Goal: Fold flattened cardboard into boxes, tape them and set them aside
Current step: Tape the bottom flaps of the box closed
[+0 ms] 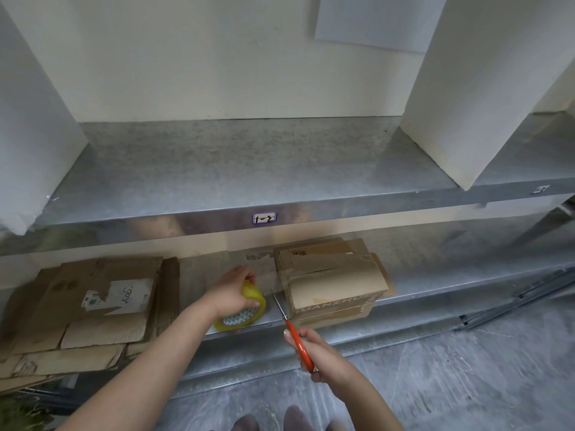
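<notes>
Your left hand [230,292] curls over the tape [252,294], arm stretched forward, while your right hand [323,353] grips the scissors [300,343].

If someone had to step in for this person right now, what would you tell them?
Left hand: grips the yellow tape roll on the lower shelf.
Right hand: holds the orange-handled scissors, blades pointing at the gap between the roll and the cardboard box.
Done: that box, right of the roll, looks folded and taped.
Left: the stack of flattened cardboard at the shelf's left end needs folding, taping and setting aside.
</notes>
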The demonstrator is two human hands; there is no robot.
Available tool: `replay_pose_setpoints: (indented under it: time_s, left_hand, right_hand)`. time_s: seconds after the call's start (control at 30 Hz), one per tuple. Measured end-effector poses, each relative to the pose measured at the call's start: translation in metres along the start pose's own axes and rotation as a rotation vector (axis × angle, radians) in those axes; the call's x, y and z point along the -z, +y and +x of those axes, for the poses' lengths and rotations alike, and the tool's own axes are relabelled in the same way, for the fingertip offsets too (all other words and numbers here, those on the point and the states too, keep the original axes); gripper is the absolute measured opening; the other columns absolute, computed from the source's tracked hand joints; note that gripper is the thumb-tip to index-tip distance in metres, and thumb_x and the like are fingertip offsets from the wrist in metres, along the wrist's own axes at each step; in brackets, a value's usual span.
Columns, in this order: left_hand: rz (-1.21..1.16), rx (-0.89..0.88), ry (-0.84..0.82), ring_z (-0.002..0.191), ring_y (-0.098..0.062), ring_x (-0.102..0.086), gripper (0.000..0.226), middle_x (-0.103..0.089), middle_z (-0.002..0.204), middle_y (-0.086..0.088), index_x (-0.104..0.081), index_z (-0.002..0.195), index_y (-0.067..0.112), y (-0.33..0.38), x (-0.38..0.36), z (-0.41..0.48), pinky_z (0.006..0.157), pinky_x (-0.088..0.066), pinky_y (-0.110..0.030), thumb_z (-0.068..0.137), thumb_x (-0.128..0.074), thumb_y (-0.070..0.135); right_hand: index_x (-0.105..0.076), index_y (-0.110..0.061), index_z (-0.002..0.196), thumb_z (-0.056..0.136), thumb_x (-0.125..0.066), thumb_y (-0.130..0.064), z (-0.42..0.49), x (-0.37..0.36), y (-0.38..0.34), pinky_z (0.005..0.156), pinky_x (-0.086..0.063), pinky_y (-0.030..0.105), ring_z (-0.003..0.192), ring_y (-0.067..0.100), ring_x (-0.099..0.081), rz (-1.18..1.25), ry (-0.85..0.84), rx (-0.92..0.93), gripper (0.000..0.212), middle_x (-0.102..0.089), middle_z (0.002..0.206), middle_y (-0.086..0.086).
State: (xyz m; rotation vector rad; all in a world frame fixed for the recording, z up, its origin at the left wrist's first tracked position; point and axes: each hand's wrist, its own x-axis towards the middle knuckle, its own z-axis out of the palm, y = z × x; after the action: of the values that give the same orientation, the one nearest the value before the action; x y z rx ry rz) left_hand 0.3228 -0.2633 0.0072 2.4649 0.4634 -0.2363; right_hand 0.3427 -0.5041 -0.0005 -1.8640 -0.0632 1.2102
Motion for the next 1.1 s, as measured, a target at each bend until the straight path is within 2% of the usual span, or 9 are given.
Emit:
replay_pose_setpoints:
  time_s: [0.1,0.27,0.37,0.43,0.57,0.77,1.1]
  left_hand:
    - [0.006,-0.006,0.003,0.096,-0.016,-0.048,0.043,-0.047,0.11,0.005,-0.048,0.103,0.024,-0.001,0.0,0.0,0.079,-0.043,-0.029,0.074,-0.078,0.034]
    - [0.004,-0.021,0.002,0.094,-0.015,-0.048,0.041,-0.047,0.107,0.006,-0.047,0.099,0.026,-0.001,0.0,-0.001,0.076,-0.043,-0.029,0.074,-0.078,0.034]
    - [-0.001,-0.023,0.004,0.094,-0.015,-0.048,0.042,-0.047,0.107,0.006,-0.047,0.099,0.026,-0.001,0.0,-0.001,0.075,-0.041,-0.028,0.073,-0.079,0.034]
    - [0.008,-0.028,0.008,0.094,-0.014,-0.046,0.043,-0.046,0.107,0.006,-0.047,0.1,0.025,-0.001,0.0,-0.001,0.072,-0.036,-0.027,0.073,-0.079,0.034]
    - [0.016,-0.03,0.0,0.094,-0.014,-0.045,0.044,-0.045,0.109,0.006,-0.047,0.104,0.024,-0.001,0.0,0.0,0.073,-0.034,-0.026,0.074,-0.078,0.034]
    - [0.006,-0.037,-0.005,0.095,-0.014,-0.047,0.043,-0.046,0.109,0.006,-0.047,0.103,0.025,-0.002,0.001,0.001,0.072,-0.037,-0.027,0.074,-0.078,0.033]
    - [0.031,-0.055,-0.002,0.092,-0.015,-0.049,0.042,-0.047,0.106,0.006,-0.046,0.101,0.024,-0.001,-0.001,0.0,0.074,-0.042,-0.03,0.074,-0.077,0.035]
  right_hand:
    - [-0.057,-0.032,0.106,0.056,-0.061,-0.083,0.003,-0.003,-0.007,0.055,-0.027,0.022,0.069,0.014,-0.04,0.021,-0.021,0.002,0.071,-0.045,0.081,0.001]
    - [-0.056,-0.018,0.116,0.083,-0.061,-0.063,0.007,-0.008,-0.018,0.047,-0.031,0.015,0.054,0.005,-0.042,0.083,-0.034,0.031,0.057,-0.048,0.072,-0.003]
    - [-0.057,-0.021,0.11,0.084,-0.06,-0.062,0.007,-0.008,-0.021,0.046,-0.033,0.015,0.053,0.006,-0.044,0.125,-0.028,0.026,0.049,-0.05,0.068,-0.005]
    - [-0.057,-0.023,0.107,0.081,-0.062,-0.064,0.008,-0.007,-0.021,0.046,-0.028,0.019,0.053,0.007,-0.043,0.138,-0.027,0.019,0.049,-0.051,0.068,-0.005]
    - [-0.059,-0.018,0.113,0.082,-0.064,-0.062,0.009,-0.003,-0.022,0.046,-0.023,0.021,0.054,0.008,-0.042,0.125,-0.016,0.035,0.054,-0.051,0.069,-0.004]
    - [-0.055,-0.019,0.096,0.094,-0.059,-0.041,0.011,-0.004,-0.027,0.038,-0.028,0.014,0.049,0.006,-0.042,0.174,-0.028,0.061,0.022,-0.049,0.065,-0.002]
    - [-0.061,-0.018,0.083,0.091,-0.065,-0.035,0.024,-0.004,-0.018,0.045,-0.034,0.017,0.043,0.005,-0.043,0.122,0.049,0.09,0.019,-0.051,0.06,-0.003]
